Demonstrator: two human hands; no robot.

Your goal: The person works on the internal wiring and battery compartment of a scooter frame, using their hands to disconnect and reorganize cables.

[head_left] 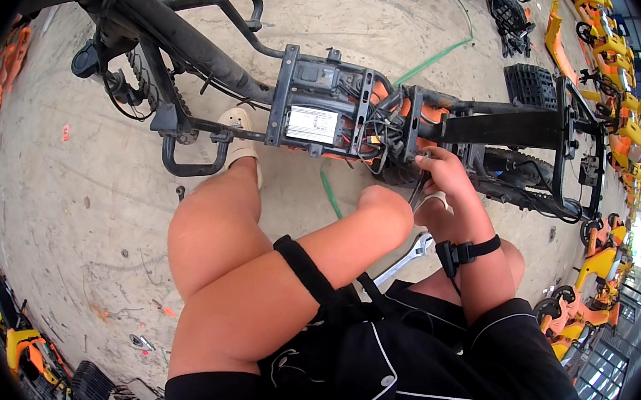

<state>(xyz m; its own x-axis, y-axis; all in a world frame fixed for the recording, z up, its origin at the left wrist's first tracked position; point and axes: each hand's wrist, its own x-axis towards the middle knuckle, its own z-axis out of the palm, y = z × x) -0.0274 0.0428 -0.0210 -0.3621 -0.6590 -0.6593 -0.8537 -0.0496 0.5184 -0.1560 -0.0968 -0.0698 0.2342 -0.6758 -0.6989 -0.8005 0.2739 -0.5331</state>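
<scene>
A stripped black electric scooter frame (206,53) stretches across in front of me. In its middle sits a black electrical box (316,77) with a white label, and a tangle of cables (385,128) lies at its right end. My right hand (443,170) is at the frame's lower edge, thumb and fingers closed around a slender dark thing (419,187) of unclear kind. Just left of it my left hand (387,207) is closed like a fist, its fingers hidden under it; what it grips cannot be seen. A silver adjustable wrench (407,257) lies beneath my forearms.
A green hose (464,12) runs over the concrete floor and under the frame. Black baskets (529,86) lie beyond the rear rack (593,150). Rows of yellow and orange scooters (604,57) stand at the right, with more parts (34,351) at the left. My feet, in cream clogs (235,119), flank the work.
</scene>
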